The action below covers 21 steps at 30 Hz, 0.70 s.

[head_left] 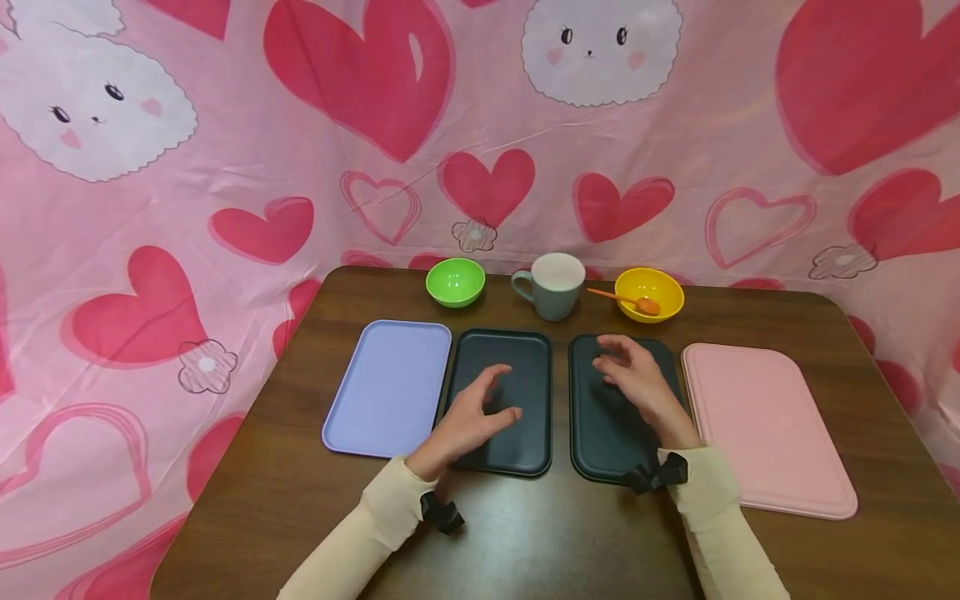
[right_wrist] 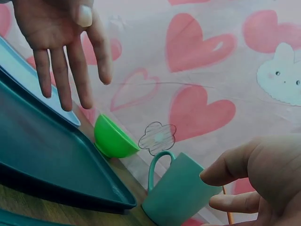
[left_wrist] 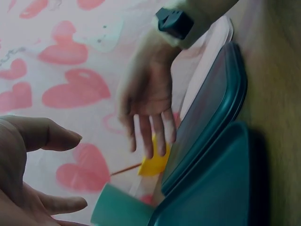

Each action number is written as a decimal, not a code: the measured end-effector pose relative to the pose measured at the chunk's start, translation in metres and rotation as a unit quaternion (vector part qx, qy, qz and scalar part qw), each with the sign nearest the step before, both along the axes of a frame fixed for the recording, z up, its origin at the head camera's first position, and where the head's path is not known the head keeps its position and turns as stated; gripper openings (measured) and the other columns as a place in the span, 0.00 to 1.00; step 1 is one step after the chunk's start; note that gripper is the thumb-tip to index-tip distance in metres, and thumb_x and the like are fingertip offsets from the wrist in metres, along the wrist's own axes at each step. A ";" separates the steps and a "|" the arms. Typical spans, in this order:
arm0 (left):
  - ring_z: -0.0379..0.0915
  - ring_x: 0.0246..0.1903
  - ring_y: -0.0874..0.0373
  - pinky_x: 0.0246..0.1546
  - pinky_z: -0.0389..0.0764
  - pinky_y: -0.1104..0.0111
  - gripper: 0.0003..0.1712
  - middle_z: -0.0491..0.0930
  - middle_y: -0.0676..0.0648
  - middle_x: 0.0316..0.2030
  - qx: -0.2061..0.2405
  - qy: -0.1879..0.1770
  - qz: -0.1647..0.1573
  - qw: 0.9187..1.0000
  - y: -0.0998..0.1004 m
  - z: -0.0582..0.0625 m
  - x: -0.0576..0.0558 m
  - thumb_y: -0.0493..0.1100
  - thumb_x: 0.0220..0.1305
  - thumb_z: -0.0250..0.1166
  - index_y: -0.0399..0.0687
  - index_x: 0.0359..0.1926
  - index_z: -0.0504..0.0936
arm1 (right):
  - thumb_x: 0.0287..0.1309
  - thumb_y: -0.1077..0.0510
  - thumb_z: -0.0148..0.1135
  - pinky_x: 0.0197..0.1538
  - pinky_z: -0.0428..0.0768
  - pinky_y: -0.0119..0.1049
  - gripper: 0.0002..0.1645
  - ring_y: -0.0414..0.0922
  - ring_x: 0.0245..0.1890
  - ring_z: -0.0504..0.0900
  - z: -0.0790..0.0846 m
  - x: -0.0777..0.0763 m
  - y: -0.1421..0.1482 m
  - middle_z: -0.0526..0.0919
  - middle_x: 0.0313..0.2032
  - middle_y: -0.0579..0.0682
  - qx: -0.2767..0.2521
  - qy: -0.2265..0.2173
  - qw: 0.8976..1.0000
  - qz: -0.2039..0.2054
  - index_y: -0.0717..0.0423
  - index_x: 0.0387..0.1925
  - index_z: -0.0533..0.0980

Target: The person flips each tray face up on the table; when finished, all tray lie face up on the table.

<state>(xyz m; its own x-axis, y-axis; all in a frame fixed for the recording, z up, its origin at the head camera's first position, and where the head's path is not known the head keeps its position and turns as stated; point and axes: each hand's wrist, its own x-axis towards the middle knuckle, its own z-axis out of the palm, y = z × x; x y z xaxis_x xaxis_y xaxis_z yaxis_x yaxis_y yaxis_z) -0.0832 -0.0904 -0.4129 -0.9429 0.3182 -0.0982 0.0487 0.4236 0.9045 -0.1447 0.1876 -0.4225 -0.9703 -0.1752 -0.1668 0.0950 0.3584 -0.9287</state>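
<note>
Left hand [head_left: 472, 419] over the left dark green tray [head_left: 531, 392]; right hand [head_left: 639, 379] over the right dark green tray [head_left: 600, 433]

Each hand hangs above its tray, touching nothing, the fingers loosely bent and the thumb set apart from them. The paired trays lie flat near the middle of the wood-grain tabletop [head_left: 562, 542], a narrow gap between them. Just beside the pair lie a lavender tray [head_left: 393, 387] on the left and a pink tray [head_left: 765, 425] on the right. Behind stand a lime-green bowl [head_left: 456, 283], a grey-green mug [head_left: 557, 292] with its handle to the left, and a yellow bowl [head_left: 663, 287] — an orange spoon [head_left: 647, 306] rests in it, its handle projecting towards the mug. A heart-patterned pink cloth [head_left: 487, 108] forms the background
</note>
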 end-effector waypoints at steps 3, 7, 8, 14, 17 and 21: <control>0.62 0.72 0.39 0.69 0.67 0.43 0.38 0.64 0.40 0.74 -0.009 0.013 -0.020 1.000 0.010 -0.001 0.002 0.47 0.62 0.64 0.50 0.72 0.64 | 0.70 0.60 0.54 0.57 0.83 0.41 0.31 0.60 0.64 0.73 0.000 -0.001 0.003 0.69 0.68 0.68 0.005 0.000 1.000 -0.004 0.67 0.70 0.62; 0.61 0.74 0.46 0.71 0.64 0.46 0.39 0.64 0.42 0.74 -0.032 0.044 -0.046 0.997 0.023 -0.007 0.004 0.49 0.62 0.65 0.47 0.72 0.64 | 0.70 0.60 0.54 0.52 0.83 0.31 0.30 0.60 0.64 0.74 -0.001 -0.002 0.008 0.69 0.67 0.69 0.014 0.004 1.000 -0.013 0.68 0.69 0.62; 0.60 0.74 0.47 0.72 0.63 0.46 0.40 0.64 0.41 0.74 -0.037 0.049 -0.053 0.997 0.026 -0.009 0.005 0.50 0.62 0.66 0.46 0.73 0.64 | 0.70 0.60 0.54 0.50 0.82 0.27 0.30 0.61 0.64 0.74 -0.002 -0.002 0.009 0.69 0.67 0.69 0.015 0.005 1.000 -0.016 0.68 0.69 0.62; 0.58 0.75 0.46 0.73 0.62 0.46 0.42 0.61 0.40 0.75 -0.065 0.053 -0.083 0.993 0.036 -0.018 0.010 0.51 0.61 0.66 0.44 0.73 0.63 | 0.69 0.62 0.55 0.44 0.76 0.17 0.30 0.63 0.66 0.72 -0.009 -0.002 0.015 0.68 0.68 0.70 0.025 0.005 0.999 -0.022 0.69 0.68 0.62; 0.57 0.76 0.46 0.73 0.61 0.45 0.42 0.60 0.39 0.75 -0.076 0.060 -0.091 0.991 0.039 -0.020 0.012 0.51 0.61 0.66 0.44 0.73 0.63 | 0.69 0.62 0.55 0.43 0.75 0.17 0.30 0.61 0.63 0.74 -0.011 -0.003 0.019 0.69 0.67 0.70 0.034 0.015 0.999 -0.029 0.70 0.68 0.63; 0.53 0.77 0.45 0.73 0.60 0.45 0.42 0.59 0.38 0.76 -0.093 0.069 -0.096 0.989 0.045 -0.022 0.015 0.50 0.61 0.67 0.46 0.73 0.63 | 0.68 0.62 0.56 0.42 0.74 0.15 0.29 0.54 0.59 0.77 -0.010 -0.004 0.025 0.71 0.65 0.70 0.052 0.031 0.997 -0.045 0.69 0.67 0.64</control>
<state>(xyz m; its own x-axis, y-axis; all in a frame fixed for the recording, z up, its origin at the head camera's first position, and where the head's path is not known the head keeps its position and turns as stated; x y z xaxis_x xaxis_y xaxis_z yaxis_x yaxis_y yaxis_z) -0.0682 -0.0454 -0.4346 -0.8755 0.4810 -0.0463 0.2623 0.5535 0.7905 -0.1485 0.2122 -0.4323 -0.9905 -0.0715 -0.1177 0.0739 0.4451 -0.8924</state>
